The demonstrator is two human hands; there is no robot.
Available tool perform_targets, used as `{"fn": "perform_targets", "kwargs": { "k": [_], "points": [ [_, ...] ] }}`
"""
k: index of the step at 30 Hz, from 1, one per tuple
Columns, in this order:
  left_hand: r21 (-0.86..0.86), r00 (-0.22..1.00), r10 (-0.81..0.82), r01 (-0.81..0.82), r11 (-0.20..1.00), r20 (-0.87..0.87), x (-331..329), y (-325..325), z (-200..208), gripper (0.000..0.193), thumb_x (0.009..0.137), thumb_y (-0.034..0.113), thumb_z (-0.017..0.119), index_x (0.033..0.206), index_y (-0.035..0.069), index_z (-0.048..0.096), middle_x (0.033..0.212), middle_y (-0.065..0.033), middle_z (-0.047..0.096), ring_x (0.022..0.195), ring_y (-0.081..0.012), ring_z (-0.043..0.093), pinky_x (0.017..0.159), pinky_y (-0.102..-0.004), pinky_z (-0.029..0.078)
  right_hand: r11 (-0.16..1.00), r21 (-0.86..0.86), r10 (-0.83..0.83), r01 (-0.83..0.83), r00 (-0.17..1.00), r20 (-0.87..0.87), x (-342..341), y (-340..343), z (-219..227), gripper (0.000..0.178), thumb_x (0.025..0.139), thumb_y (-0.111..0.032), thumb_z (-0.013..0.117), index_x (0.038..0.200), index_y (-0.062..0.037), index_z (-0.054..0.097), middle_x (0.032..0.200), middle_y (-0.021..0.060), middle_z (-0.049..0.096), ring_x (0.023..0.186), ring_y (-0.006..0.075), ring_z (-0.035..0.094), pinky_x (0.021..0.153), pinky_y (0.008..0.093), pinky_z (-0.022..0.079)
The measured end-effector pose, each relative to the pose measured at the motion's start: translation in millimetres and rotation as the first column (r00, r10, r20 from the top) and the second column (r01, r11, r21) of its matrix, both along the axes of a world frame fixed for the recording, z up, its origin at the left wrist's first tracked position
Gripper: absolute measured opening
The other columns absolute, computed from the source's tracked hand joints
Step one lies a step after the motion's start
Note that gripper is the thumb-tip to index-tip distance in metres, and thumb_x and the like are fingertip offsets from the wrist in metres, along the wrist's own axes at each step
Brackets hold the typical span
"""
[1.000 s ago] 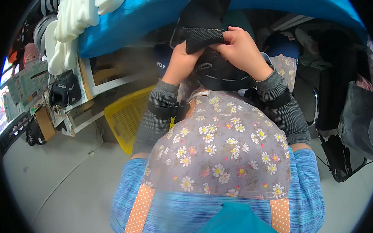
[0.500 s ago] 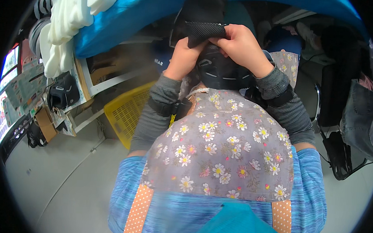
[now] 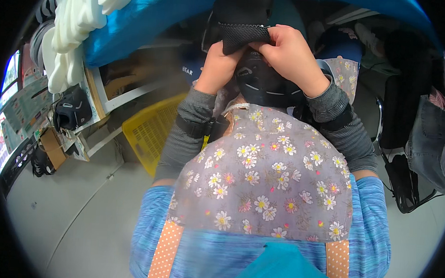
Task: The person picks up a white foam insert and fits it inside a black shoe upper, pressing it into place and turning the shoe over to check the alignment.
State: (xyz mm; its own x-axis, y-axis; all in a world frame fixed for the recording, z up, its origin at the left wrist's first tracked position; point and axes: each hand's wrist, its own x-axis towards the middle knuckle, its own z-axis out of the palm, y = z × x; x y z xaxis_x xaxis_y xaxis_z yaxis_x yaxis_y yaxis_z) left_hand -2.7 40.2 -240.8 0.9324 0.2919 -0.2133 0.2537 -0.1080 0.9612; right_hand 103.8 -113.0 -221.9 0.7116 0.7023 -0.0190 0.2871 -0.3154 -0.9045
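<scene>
Gripping the near edge of a black mesh pad [image 3: 244,34], both hands are raised at the far middle of the view, above the floral apron [image 3: 265,185]. The left hand [image 3: 221,64] is closed on the pad's left end, thumb and fingers pinched together over the fabric; the right hand [image 3: 290,55] is closed on its right end in the same pinch, knuckles toward the camera. The pad's long axis runs left to right between the two hands, and the rest of the black piece rises away from them toward the far side. Neither hand is clearly nearer to it, since both already touch it, the left from below and the right from the side. Directly beneath the hands, touching or almost touching the right palm, sits a dark rounded helmet [image 3: 264,83] with its curved shell facing up; whether the pad is joined to it cannot be told. Lower left of the left forearm lies a yellow plastic basket [image 3: 151,131] with a slotted wall; its inside is blurred and its contents cannot be made out. Far left, white foam pieces [image 3: 70,33] hang in a row beside a blue sheet [image 3: 138,21].
</scene>
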Motion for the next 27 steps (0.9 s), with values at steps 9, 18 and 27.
{"fn": "perform_targets", "kwargs": {
  "k": [9, 18, 27],
  "points": [
    [0.007, 0.999, -0.011, 0.011, 1.000, 0.031, 0.3, 3.2, -5.4, 0.021, 0.093, 0.009, 0.060, 0.108, -0.004, 0.067, 0.098, -0.0055, 0.069, 0.088, -0.0118, 0.061, 0.080, -0.0269, 0.049, 1.000, 0.004, -0.006, 0.006, 1.000, -0.028, 0.5, 0.5, -9.5, 0.018, 0.082, -0.018, 0.067, 0.086, -0.0006, 0.072, 0.071, 0.0191, 0.065, 0.066, 0.0354, 0.062, 0.068, 0.0369, 0.051],
    [0.287, 0.996, 0.008, 0.016, 0.958, -0.083, 4.9, -11.0, 36.2, 0.022, 0.091, 0.013, 0.066, 0.105, -0.005, 0.068, 0.091, -0.0075, 0.073, 0.082, -0.0105, 0.063, 0.075, -0.0272, 0.051, 0.970, 0.229, 0.065, -0.086, 0.993, 0.097, 10.6, -18.7, -23.7, 0.015, 0.090, -0.018, 0.064, 0.095, -0.0081, 0.074, 0.086, 0.0100, 0.073, 0.082, 0.0258, 0.065, 0.110, 0.0435, 0.032],
    [0.198, 0.980, -0.086, 0.122, 0.973, -0.182, 15.5, 4.7, 20.4, 0.027, 0.092, 0.017, 0.065, 0.105, -0.006, 0.067, 0.091, -0.0065, 0.072, 0.082, -0.0108, 0.062, 0.078, -0.0262, 0.050, 0.975, 0.217, 0.021, -0.044, 0.994, 0.108, 9.8, -8.7, -35.0, 0.015, 0.089, -0.018, 0.063, 0.093, -0.0071, 0.073, 0.079, 0.0119, 0.071, 0.075, 0.0279, 0.064, 0.107, 0.0416, 0.036]
  ]
}}
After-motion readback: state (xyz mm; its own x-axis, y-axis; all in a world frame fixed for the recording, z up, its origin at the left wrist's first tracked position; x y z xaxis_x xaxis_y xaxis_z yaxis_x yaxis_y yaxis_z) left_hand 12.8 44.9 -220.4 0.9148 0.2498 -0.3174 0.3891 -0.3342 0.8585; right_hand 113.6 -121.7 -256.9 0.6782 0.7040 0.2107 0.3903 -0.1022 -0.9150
